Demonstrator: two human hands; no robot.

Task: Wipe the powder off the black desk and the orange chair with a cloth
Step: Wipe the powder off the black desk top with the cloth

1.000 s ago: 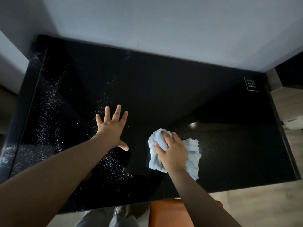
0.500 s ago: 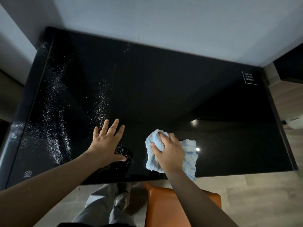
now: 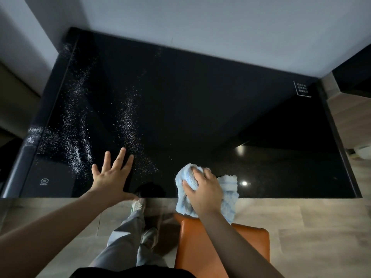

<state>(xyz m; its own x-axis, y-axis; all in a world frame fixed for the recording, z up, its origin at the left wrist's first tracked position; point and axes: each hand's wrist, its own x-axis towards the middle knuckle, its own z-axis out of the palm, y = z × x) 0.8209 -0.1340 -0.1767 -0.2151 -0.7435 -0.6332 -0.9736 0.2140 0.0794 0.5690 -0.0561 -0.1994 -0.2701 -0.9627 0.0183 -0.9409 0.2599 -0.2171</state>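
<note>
Powdered black desk, right hand gripping cloth

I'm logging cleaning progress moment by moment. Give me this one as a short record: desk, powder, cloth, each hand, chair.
desk: black and glossy, set against the wall
powder: white specks in streaks over the desk's left half; the right half looks clean
cloth: light blue, bunched at the desk's near edge and partly overhanging it
right hand: grips the cloth from above
left hand: open, fingers spread, at the desk's near edge, holds nothing
chair: orange, below the near edge under the right arm; cannot tell if there is powder on it
</note>
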